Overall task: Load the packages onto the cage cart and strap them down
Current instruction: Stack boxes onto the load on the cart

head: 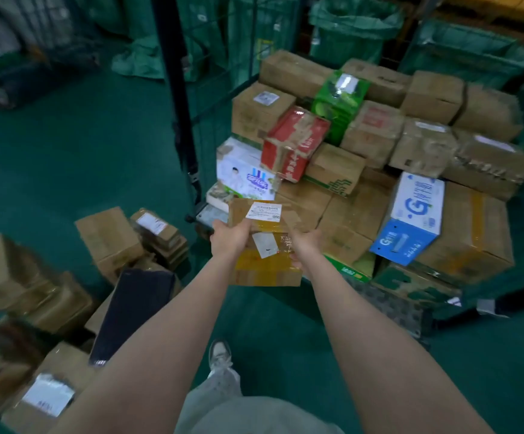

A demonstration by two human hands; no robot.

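Observation:
I hold a taped brown cardboard box [267, 264] with white shipping labels out in front of me. My left hand [229, 238] grips its left side and my right hand [306, 245] grips its right side. The box hangs at the near edge of the cage cart [179, 89], whose dark post and mesh wall rise at the left. The cart is piled with several packages: a red box [295, 142], a green box [339, 98], a blue and white box [411, 220] and many brown cartons.
More brown cartons [107, 239] and a black package [135, 308] lie on the green floor at the left. Green sacks [351, 29] and other carts stand behind. My shoe [220, 353] is on the floor below the box.

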